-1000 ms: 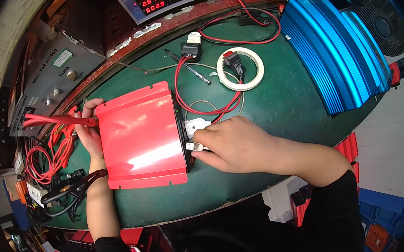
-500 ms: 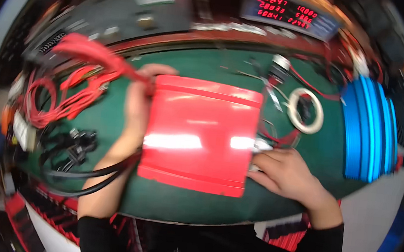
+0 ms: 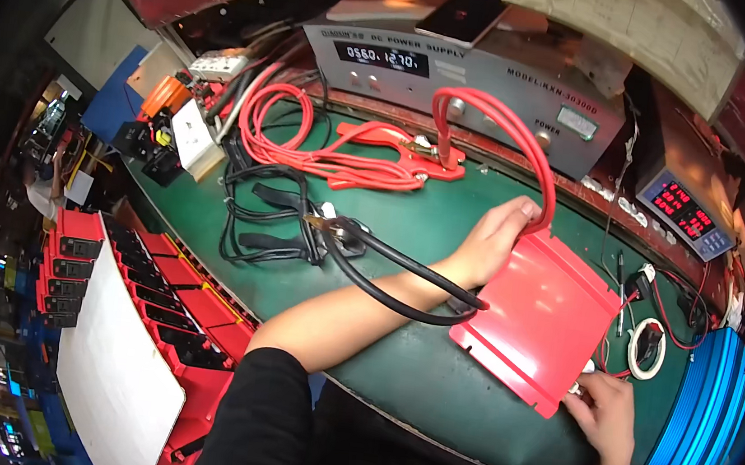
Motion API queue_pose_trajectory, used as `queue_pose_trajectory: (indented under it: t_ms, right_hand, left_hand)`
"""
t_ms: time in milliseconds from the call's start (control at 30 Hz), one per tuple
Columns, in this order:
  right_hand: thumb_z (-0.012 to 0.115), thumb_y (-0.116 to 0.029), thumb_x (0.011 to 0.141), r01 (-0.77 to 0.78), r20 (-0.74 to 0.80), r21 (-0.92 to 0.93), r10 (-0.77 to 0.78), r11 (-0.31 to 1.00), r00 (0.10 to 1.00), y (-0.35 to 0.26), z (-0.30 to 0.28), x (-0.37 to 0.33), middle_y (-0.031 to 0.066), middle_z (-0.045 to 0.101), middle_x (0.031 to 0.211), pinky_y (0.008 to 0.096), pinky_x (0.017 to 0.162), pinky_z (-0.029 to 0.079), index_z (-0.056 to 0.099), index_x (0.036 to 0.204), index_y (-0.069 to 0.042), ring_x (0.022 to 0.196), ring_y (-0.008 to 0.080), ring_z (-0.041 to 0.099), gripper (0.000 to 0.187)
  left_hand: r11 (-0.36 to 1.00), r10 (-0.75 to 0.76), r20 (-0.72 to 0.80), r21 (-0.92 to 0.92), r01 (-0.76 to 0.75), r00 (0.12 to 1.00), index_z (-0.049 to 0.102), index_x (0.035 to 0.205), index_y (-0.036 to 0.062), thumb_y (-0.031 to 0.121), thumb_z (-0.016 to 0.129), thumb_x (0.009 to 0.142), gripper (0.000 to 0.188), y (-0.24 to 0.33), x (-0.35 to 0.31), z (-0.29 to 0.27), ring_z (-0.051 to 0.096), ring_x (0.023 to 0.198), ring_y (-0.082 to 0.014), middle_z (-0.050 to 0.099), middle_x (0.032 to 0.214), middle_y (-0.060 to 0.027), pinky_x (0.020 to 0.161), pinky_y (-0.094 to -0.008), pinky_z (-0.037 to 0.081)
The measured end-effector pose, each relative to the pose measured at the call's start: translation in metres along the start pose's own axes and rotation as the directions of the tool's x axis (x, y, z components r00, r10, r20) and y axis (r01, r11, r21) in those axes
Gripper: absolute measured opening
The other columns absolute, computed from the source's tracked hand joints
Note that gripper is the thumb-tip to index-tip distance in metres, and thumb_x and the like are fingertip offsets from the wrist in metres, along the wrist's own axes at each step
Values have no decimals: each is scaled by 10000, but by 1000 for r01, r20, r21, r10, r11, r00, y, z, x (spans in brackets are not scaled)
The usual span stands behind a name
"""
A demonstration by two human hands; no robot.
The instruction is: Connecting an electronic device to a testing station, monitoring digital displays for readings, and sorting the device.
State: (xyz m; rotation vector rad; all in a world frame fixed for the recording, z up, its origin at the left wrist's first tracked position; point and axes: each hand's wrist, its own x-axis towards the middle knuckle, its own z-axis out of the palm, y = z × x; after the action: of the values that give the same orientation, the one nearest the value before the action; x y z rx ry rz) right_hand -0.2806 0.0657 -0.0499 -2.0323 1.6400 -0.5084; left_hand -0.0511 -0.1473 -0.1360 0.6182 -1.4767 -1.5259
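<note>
A red metal box [image 3: 545,314], which looks like a power inverter, sits tilted over the green bench top. Thick red cables [image 3: 540,164] and black cables [image 3: 401,306] run from its left end. My left hand [image 3: 491,240] is closed at that end, its fingertips by the red cables' root; the thumb side is partly hidden. At the box's right end, my right hand [image 3: 605,411] pinches a small white plug-like part [image 3: 576,389], mostly covered by the fingers. The red cables meet a red clamp [image 3: 439,160]; the black ones run to a black clamp [image 3: 287,224].
Behind the bench stands a grey power supply [image 3: 460,87] with a lit display. A smaller red-digit meter [image 3: 688,211] is at the right, above a white ring coil [image 3: 646,349] and blue ribbed housings [image 3: 704,408]. Red boxes [image 3: 174,302] line the floor side at left.
The view has swung left, so the box now shows farther right and turned. Both hands remain at its two ends. The clamps and power supply show more clearly.
</note>
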Motion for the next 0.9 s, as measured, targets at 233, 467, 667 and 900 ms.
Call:
queue_pose_trajectory:
  t_ms: [233, 467, 667, 900]
  right_hand:
    - [766, -142, 770, 51, -133, -44, -57, 998, 989, 12, 2, -16, 122, 654, 722, 359, 586, 482, 673, 833, -12, 629, 294, 639, 172]
    - [767, -228, 818, 135, -242, -57, -144, 989, 960, 21, 10, -10, 110, 685, 745, 388, 604, 525, 690, 866, -56, 669, 300, 674, 194]
    - [778, -227, 797, 136, -250, 97, -108, 986, 962, 30, 8, -18, 72, 650, 677, 334, 513, 486, 694, 835, -53, 542, 221, 621, 197]
    - [601, -71, 936, 88, -437, 494, 160, 865, 885, 43, 17, -9, 42, 672, 738, 237, 545, 448, 680, 894, 0, 609, 71, 591, 114]
  left_hand:
    - [995, -90, -45, -35, 89, 995, 605, 1042, 8, 374, 303, 1080, 476, 15, 1, 15, 605, 783, -111, 642, 862, -41, 744, -262, 485]
    - [989, -142, -99, -66, 135, 985, 582, 1114, -15, 345, 273, 1064, 477, 10, -8, 3, 678, 868, -185, 692, 960, -122, 800, -312, 545]
    - [985, -164, -287, -107, 139, 944, 610, 1077, 10, 410, 367, 1061, 469, 11, 2, 9, 562, 755, -87, 637, 845, -24, 683, -224, 428]
    - [969, 156, -293, 231, -89, 943, 313, 1384, 68, 267, 447, 1055, 407, 8, 25, -7, 628, 730, -163, 616, 1077, -117, 644, -263, 487]
